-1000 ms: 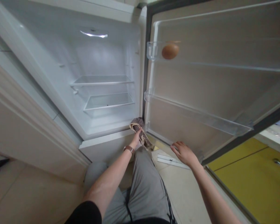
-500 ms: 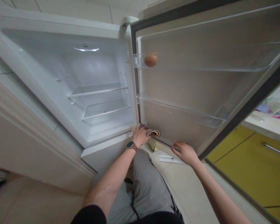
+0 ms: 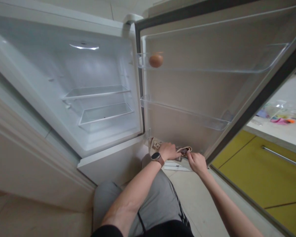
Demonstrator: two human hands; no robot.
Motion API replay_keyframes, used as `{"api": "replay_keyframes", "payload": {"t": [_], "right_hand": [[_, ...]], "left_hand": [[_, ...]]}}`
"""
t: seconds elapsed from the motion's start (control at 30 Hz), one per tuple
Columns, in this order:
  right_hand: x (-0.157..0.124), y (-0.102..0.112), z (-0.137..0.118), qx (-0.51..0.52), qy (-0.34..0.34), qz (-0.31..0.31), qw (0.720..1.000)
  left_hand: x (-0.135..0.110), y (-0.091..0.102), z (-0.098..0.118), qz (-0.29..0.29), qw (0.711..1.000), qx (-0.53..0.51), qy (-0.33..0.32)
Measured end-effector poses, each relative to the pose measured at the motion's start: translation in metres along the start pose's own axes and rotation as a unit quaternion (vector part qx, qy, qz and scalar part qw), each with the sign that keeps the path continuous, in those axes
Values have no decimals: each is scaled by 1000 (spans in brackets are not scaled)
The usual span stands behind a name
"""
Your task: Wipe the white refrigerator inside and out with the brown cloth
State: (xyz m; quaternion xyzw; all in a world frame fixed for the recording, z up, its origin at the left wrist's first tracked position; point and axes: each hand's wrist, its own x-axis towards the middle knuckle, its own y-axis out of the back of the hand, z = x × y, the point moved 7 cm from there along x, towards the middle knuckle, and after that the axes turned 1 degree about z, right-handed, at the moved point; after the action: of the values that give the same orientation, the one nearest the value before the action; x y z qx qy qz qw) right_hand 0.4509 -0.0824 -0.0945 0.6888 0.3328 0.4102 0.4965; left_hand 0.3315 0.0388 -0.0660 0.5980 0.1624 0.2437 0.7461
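Note:
A brown and beige patterned cloth (image 3: 155,144) lies along the bottom of the open fridge door (image 3: 182,85). Its right end is curled into a loose roll. My left hand (image 3: 168,151), with a watch on the wrist, rests on the cloth, fingers stretched toward the roll; some fingertips are hidden. At the rolled end, my right hand (image 3: 197,162) pinches the cloth between thumb and fingers. An egg (image 3: 156,60) sits at the left of the top door shelf (image 3: 212,69).
To the left is the lit fridge interior, with two glass shelves (image 3: 106,113). A middle door shelf (image 3: 182,113) crosses the door above my hands. At right stand yellow cabinets (image 3: 251,161) under a white counter (image 3: 268,130) holding bags. A white strip (image 3: 176,167) lies on the floor.
The cloth, bunched at the hinge-side corner before, now stretches along the door bottom. My left hand moved right with its rolled end, and my right hand has taken hold of that end.

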Motion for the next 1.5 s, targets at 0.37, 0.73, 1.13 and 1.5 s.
{"api": "replay_keyframes", "payload": {"t": [0.37, 0.73, 1.13, 1.5], "right_hand": [[-12, 2, -24, -36, -6, -45, 998], [-23, 4, -41, -55, -1, -52, 997], [-26, 5, -48, -63, 17, -44, 997], [-26, 5, -47, -49, 26, -28, 998]], "left_hand": [[-7, 28, -96, 24, 995, 26, 95], [-23, 59, -148, 193, 937, -12, 290], [7, 25, -118, 3, 985, 116, 124], [32, 2, -112, -163, 973, 106, 122]]}}
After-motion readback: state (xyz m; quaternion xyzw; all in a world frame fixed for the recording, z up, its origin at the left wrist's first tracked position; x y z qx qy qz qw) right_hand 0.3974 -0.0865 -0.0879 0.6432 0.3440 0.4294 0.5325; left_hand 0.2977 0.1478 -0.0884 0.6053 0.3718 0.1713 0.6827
